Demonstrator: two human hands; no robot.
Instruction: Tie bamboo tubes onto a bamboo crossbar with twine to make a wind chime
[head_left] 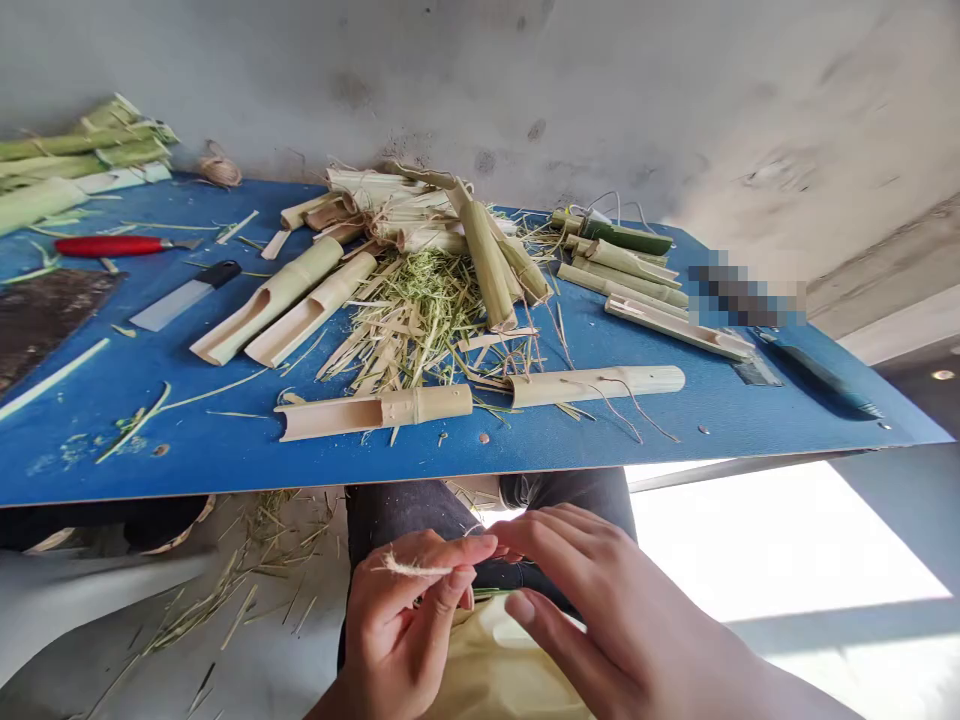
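My left hand (405, 610) is closed in a pinch on a short frayed piece of twine (416, 568), whose fuzzy end sticks out over the index finger. Right beside it, my right hand (600, 590) reaches across with its fingers stretched toward the left fingertips and its thumb held apart. Both hands are over my lap, below the table edge. A blue table (225, 440) is in front of them. Nearest on it lie a notched bamboo piece (427, 405) and a bamboo tube (600, 385) with thin cords at its right end.
Cut bamboo pieces (300, 270) and shavings (420, 310) pile up mid-table. A red-handled tool (112, 246), a black-handled blade (180, 298) and a twine ball (220, 168) lie left. More bamboo strips (630, 270) and a dark-handled tool (817, 375) lie right.
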